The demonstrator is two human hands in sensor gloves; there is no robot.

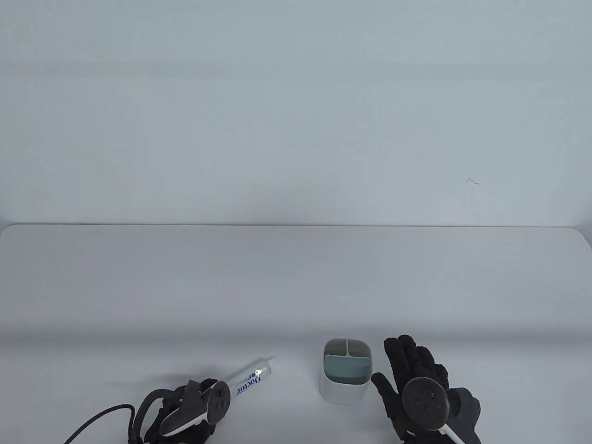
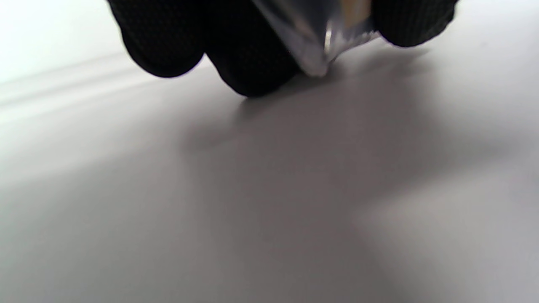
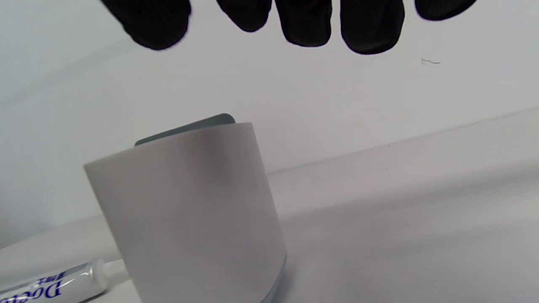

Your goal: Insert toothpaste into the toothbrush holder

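A white toothbrush holder (image 1: 346, 372) with a grey-green insert is seen standing on a white table (image 1: 296, 286). To its left, a toothpaste tube (image 1: 252, 375) is gripped at its crimped end by the left hand (image 1: 185, 411). Just right of the holder, the right hand (image 1: 418, 386) is held spread and empty.
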